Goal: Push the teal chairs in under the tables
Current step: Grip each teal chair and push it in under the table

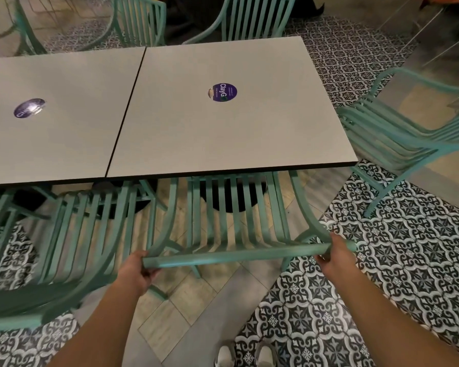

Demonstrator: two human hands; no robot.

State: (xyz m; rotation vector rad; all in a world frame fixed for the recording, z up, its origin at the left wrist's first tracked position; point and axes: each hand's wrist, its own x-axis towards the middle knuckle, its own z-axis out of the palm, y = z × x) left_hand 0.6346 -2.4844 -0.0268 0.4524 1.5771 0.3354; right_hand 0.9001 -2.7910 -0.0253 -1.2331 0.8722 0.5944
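**Both hands on teal chair at right table**

Head view: left hand grips the left end of the top rail of the teal chair, fingers curled round it. Right hand grips the right end of the same rail, fingers wrapped under. The chair sits at lower centre of the frame, its slatted back tilted, the front part running under the near edge of the right table. The left table butts against it (dark seam between them). Each top carries a round purple sticker.

Second teal chair at lower left, partly under the left table. Third chair at right edge, just beside the right table's corner, not under it. Two more chair backs at top, beyond the far edge. Patterned black-and-white floor tiles at lower right; white shoes at bottom centre.
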